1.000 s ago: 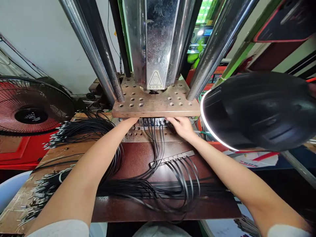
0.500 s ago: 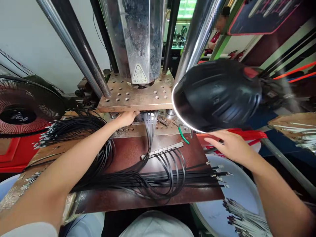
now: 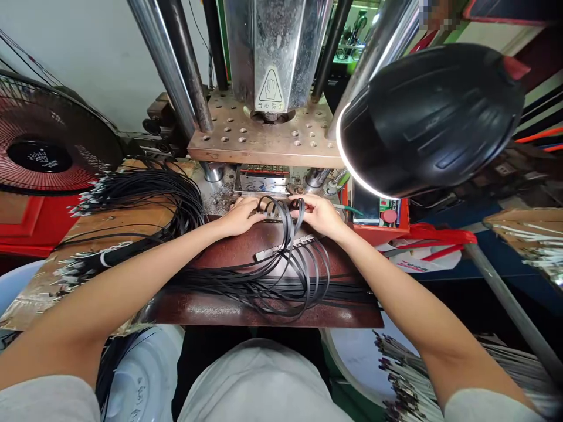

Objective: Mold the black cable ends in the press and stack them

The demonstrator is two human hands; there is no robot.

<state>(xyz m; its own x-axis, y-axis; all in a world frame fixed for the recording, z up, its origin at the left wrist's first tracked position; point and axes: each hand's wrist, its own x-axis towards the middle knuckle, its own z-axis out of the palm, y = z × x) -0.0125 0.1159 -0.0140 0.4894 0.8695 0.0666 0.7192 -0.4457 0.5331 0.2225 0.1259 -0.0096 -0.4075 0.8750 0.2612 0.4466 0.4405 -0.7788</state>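
Observation:
My left hand (image 3: 241, 214) and my right hand (image 3: 318, 213) both grip a metal strip carrying several flat black cables (image 3: 281, 218), just in front of the press's lower die (image 3: 262, 179). The cables arch up between my hands and loop back over the dark red work board (image 3: 246, 308). A second metal strip with cables (image 3: 285, 248) lies on the board just below my hands. The copper-coloured press plate (image 3: 264, 139) hangs above the die.
A bundle of loose black cables (image 3: 141, 196) fans out at left. A red fan (image 3: 48, 155) stands far left. A black lamp shade (image 3: 431, 117) hangs at right above a red control box (image 3: 380, 214). White bins (image 3: 145, 381) with finished cables sit below the board.
My right hand came back from the right side to the cable strip. My left hand drew the strip out from under the press plate toward the board. The view tilted down.

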